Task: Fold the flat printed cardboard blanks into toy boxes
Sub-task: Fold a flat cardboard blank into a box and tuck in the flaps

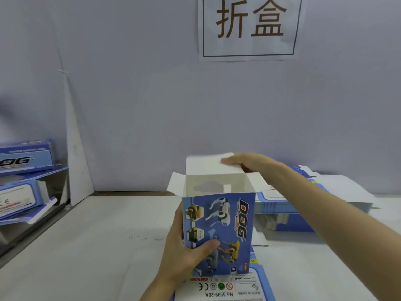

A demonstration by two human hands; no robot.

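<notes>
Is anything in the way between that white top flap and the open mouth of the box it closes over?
Nothing visible. The right hand touches the lid flap; the mouth of the box below it looks empty, and both side flaps splay outward, clear of it. The left hand grips the box lower down.

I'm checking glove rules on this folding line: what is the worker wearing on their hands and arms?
Nothing that shows. The left hand and right hand are ungloved, and both forearms are bare to the frame edge: no sleeves, watch or bracelet in view.
</notes>
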